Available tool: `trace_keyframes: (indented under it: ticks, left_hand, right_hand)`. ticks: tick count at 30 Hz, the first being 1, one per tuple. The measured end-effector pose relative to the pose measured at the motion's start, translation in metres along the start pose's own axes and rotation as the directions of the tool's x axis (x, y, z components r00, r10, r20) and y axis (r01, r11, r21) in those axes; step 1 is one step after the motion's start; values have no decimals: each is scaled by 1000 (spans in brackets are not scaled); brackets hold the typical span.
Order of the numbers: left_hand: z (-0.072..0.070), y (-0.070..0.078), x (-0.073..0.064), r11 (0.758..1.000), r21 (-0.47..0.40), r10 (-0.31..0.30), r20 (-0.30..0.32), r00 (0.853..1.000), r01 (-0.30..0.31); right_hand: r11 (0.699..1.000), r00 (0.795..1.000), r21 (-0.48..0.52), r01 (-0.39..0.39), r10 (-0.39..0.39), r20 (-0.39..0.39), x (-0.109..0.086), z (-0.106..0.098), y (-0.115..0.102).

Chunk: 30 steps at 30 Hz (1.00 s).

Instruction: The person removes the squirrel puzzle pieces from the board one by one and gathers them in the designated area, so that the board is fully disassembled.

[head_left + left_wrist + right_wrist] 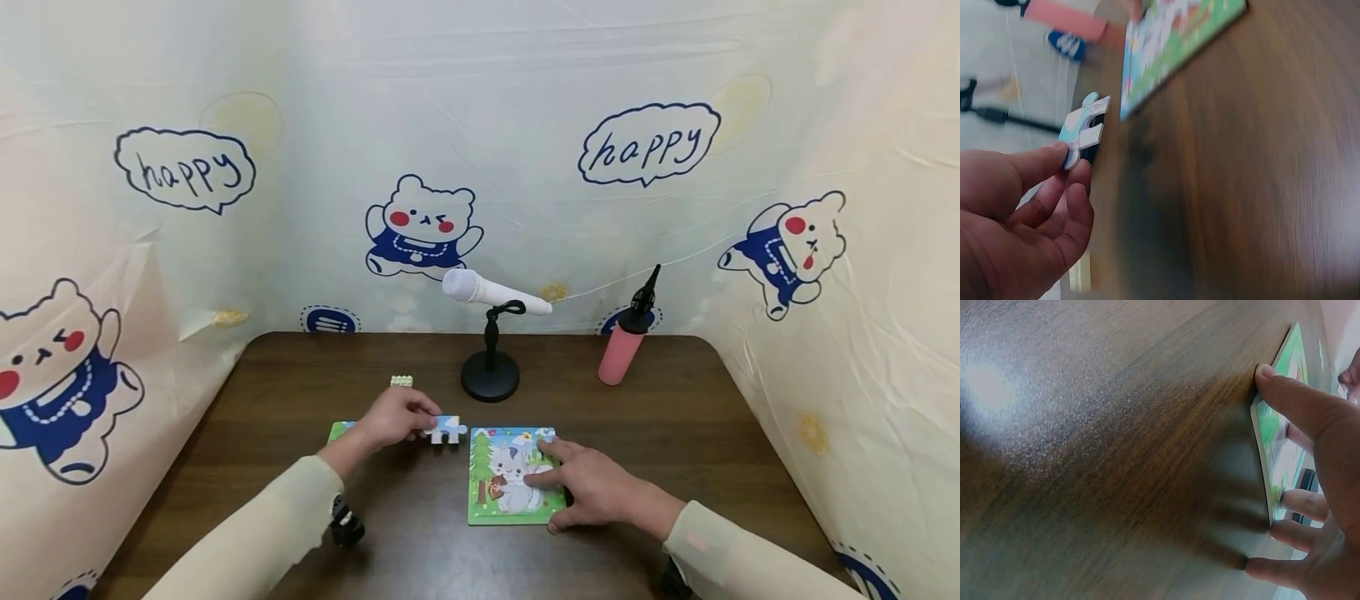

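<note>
In the head view my left hand (392, 417) pinches a light-blue jigsaw puzzle piece (447, 429) above the table. The left wrist view shows that puzzle piece (1085, 128) tilted between thumb and fingertips, its tabs pointing away from the palm. Flat on the table lies a square picture puzzle (510, 500) with a squirrel-like animal on a green and blue ground. My right hand (596, 483) rests at its right side, fingers spread, some fingertips on the picture and the thumb at the near right corner, as the right wrist view shows with the thumb (1285, 390).
Behind the puzzle stands a white microphone (498, 292) on a black stand (490, 377). A pink bottle-shaped pump (621, 354) with a black top is at the back right. Past my left hand sits a pale yellow toy brick (401, 381). My left forearm partly hides a green-and-blue flat thing (337, 429).
</note>
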<state>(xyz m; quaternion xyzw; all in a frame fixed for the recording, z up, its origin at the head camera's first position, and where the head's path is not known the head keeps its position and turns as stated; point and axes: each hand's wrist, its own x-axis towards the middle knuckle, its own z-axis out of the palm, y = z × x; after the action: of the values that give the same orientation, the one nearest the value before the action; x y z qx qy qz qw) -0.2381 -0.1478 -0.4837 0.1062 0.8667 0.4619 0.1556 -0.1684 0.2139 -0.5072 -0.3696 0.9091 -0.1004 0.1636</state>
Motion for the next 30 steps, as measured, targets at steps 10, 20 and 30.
trace_keyframes:
  ticks: [10,20,30]
  left_hand:
    - [-51,-33,-5,990,70,-122,-27,992,123]
    - [-51,-44,-8,966,224,-118,-75,990,132]
    - [-47,-46,-3,934,329,-106,-120,987,140]
  right_hand:
    - [1000,1000,2,-22,22,11,0,0,-1]
    - [1000,1000,23,17,-17,-15,0,0,0]
    - [1000,1000,9,-21,21,4,3,1,0]
